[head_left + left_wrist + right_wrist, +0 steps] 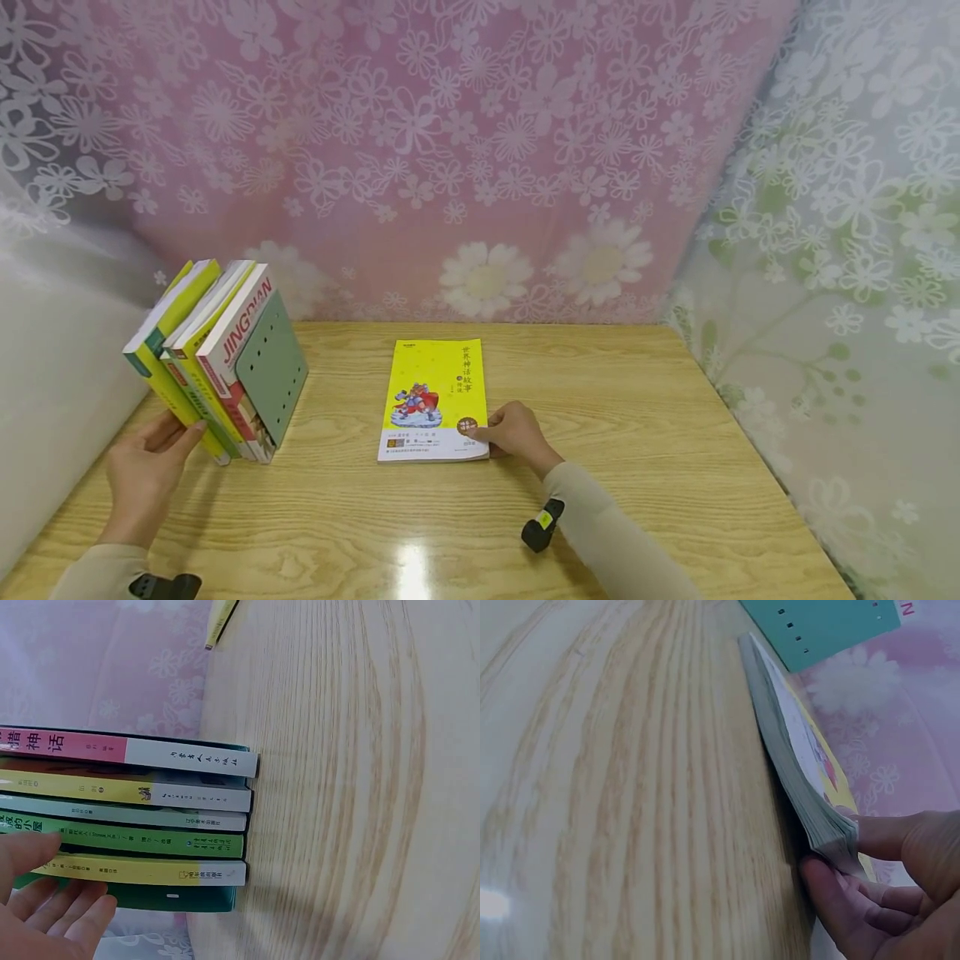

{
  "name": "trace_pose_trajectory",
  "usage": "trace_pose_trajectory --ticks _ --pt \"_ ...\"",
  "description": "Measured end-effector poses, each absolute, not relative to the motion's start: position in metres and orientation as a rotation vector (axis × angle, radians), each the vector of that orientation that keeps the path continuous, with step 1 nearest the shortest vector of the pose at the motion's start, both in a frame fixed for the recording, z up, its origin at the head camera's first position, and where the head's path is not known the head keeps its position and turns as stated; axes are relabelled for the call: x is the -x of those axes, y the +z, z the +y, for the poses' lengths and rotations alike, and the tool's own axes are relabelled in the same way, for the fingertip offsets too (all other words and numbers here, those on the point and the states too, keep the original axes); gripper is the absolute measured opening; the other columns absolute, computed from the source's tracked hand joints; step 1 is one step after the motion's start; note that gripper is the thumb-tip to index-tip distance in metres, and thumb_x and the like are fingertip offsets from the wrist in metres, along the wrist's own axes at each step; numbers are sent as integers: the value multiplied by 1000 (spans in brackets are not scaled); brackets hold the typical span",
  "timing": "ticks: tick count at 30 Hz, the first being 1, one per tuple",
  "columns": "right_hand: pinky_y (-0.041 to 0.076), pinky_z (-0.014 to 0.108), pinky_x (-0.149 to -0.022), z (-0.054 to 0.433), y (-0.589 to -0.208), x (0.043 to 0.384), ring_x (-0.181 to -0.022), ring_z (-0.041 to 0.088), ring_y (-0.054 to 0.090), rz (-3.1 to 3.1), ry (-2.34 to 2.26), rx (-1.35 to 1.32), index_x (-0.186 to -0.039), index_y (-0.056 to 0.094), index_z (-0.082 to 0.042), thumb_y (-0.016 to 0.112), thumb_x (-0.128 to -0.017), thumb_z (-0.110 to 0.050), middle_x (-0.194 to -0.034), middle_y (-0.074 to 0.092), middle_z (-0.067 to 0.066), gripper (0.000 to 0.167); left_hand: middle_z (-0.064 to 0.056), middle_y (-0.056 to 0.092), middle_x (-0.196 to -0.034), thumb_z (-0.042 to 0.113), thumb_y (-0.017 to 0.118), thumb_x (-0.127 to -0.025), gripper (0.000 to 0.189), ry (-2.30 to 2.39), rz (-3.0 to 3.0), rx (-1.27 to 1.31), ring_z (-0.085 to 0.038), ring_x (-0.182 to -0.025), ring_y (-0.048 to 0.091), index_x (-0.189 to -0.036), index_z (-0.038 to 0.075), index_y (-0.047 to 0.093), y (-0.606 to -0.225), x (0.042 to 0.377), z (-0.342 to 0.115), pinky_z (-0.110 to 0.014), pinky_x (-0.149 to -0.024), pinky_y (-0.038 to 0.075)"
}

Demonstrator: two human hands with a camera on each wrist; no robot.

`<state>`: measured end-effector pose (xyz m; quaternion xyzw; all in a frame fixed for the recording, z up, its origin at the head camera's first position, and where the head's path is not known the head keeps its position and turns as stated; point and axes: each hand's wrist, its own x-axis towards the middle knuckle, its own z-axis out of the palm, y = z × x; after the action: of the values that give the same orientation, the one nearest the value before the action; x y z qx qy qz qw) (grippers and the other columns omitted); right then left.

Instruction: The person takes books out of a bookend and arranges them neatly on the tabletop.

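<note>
A yellow-covered paperback book [435, 392] lies on the table. My right hand [517, 433] pinches its lower right corner, thumb on the cover and fingers underneath; that corner is lifted and bent in the right wrist view, where the page edges [795, 765] show. At the left, several books stand upright in a row, among them a white and red book [236, 350], between green bookends [273, 367]. My left hand [150, 467] rests against the row's left end. In the left wrist view its thumb [30, 855] lies by the spines and its fingers [75, 907] lie along the outer bookend.
The wooden table [600, 392] extends to the right of the lying book. A pink flowered curtain [420, 167] hangs behind the table, and a pale flowered one [847, 250] stands along its right side. Each wrist carries a black camera band [542, 525].
</note>
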<state>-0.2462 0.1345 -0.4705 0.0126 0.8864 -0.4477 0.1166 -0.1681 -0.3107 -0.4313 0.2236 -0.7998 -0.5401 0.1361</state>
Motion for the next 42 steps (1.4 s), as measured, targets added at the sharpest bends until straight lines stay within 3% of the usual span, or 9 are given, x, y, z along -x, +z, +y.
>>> trace_pose_trajectory --ticks 3,8,16,22,26,31,37,39,42 --pt "57 27 -55 138 -471 246 -61 14 67 2541 -1363 -34 -84 73 2 79 -80 -18 -77 68 6 21 -17 46 -136 30 67 -90 65 -1564 -2319 -644 20 -80 52 -142 -2 43 -431 169 -311 -3 -66 47" --pt "59 30 -62 143 -469 247 -72 19 70 2496 -1425 -54 -102 69 8 78 -81 -10 -94 69 15 29 -20 44 -137 23 65 -92 61 -1582 -2307 -608 19 -82 52 -142 -3 41 -433 171 -310 -3 -68 47" --pt "59 29 -66 147 -470 244 -77 18 69 2483 -1483 -59 -105 69 9 76 -81 -5 -97 68 16 28 -25 38 -140 17 58 -95 55 -1597 -2308 -622 12 -100 54 -143 -2 38 -434 170 -311 -2 -71 45" --pt "59 28 -67 148 -469 246 -78 17 68 2483 -1496 -61 -106 68 9 75 -81 -4 -96 68 16 29 -23 47 -134 21 59 -95 51 -1462 -2328 -641 16 -87 54 -140 -1 46 -434 172 -307 -2 -66 46" --pt "59 29 -68 148 -466 247 -80 19 69 2475 -1510 -42 -109 67 10 75 -82 -4 -101 68 18 31 -14 59 -121 24 62 -93 47 -1380 -2292 -672 21 -70 49 -133 0 55 -434 174 -304 -3 -58 45" --pt "59 30 -69 151 -462 247 -82 21 70 2460 -1515 -35 -111 65 11 74 -83 -5 -103 68 20 33 6 67 -105 23 66 -91 45 -1408 -2226 -688 21 -65 50 -129 -1 58 -436 174 -304 -4 -57 46" --pt "59 30 -69 153 -463 248 -79 19 69 2459 -1526 -62 -109 68 9 72 -86 -9 -97 69 16 29 35 57 -72 19 70 -87 50 -1521 -2137 -749 20 -62 51 -129 -5 56 -437 172 -304 -4 -57 46" --pt "59 30 -69 153 -465 249 -78 19 69 2448 -1545 -67 -108 68 8 71 -88 -12 -94 70 14 28 39 49 -62 19 71 -86 51 -1521 -2125 -759 19 -61 51 -128 -7 56 -437 172 -303 -3 -56 46" --pt "59 31 -69 153 -468 249 -76 18 68 2423 -1582 -97 -107 69 7 70 -89 -17 -90 70 13 30 40 48 -61 18 73 -85 50 -1488 -2123 -744 19 -60 52 -125 -9 58 -436 169 -301 -3 -55 45"
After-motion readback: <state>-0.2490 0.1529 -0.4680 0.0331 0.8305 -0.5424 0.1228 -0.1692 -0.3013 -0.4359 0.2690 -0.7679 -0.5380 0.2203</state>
